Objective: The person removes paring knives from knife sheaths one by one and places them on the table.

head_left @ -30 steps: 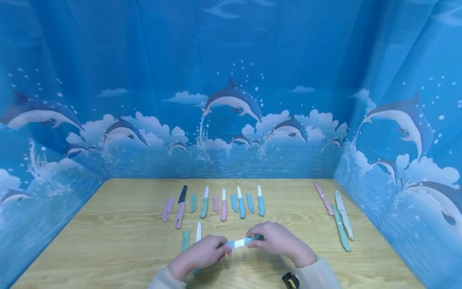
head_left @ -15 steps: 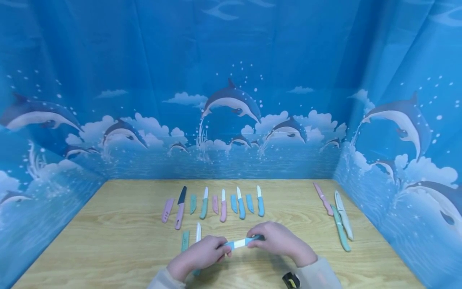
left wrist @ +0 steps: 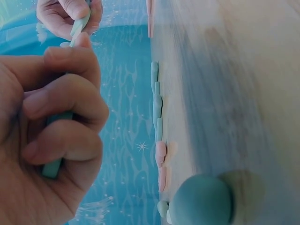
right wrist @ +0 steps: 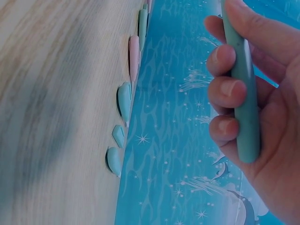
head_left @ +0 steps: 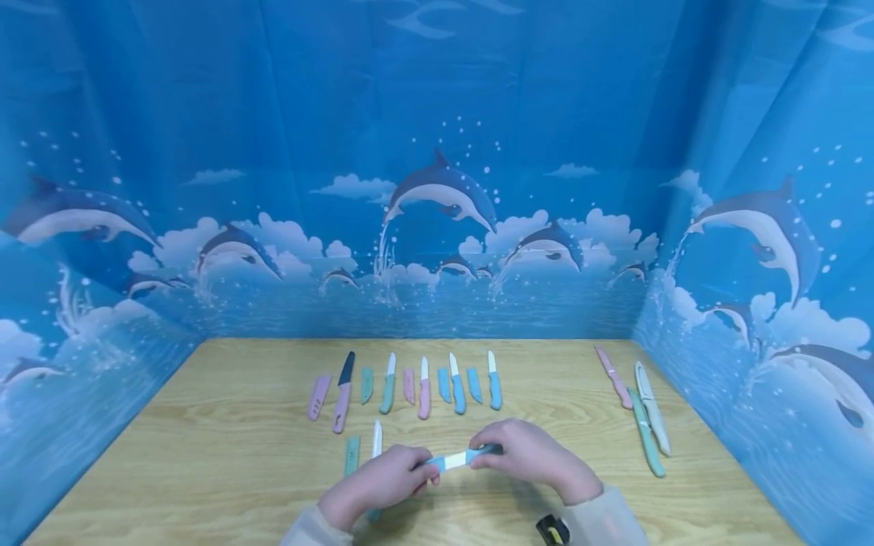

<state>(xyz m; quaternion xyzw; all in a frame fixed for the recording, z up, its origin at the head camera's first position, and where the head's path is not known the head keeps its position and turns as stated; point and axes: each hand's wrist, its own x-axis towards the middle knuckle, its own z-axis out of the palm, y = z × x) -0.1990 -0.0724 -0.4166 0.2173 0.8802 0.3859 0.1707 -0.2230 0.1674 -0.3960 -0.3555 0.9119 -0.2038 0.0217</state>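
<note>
Knife (head_left: 459, 458) is held in the air just above the table (head_left: 205, 455), near its front edge, between both hands. White blade shows in the gap between the hands. One end of the blade enters a blue sheath (head_left: 432, 462) at the left hand; the sheath covers only part of the blade, the rest is bare. Blue handle is at the right hand.

Long axis runs left to right, slightly tilted: the handle end sits a little higher and farther back, and the blade tip points to the person's left, into the sheath.

Left hand (head_left: 382, 479): fingers curled round the sheath, thumb on top; the left wrist view shows the grip closed tight round it (left wrist: 51, 164). Right hand (head_left: 529, 455): fingers curled round the handle (right wrist: 243, 93), fingertips pressing on it.

On the table behind the hands: a row of knives and loose sheaths (head_left: 410, 383), pink, teal and blue, all lying with long axes front to back, blades pointing away. Nearer, just left of the left hand, a white-bladed knife (head_left: 375, 438) beside a teal sheath (head_left: 351, 453). At far right, three sheathed knives (head_left: 642, 413) lie together, near the backdrop (head_left: 751, 303).
</note>
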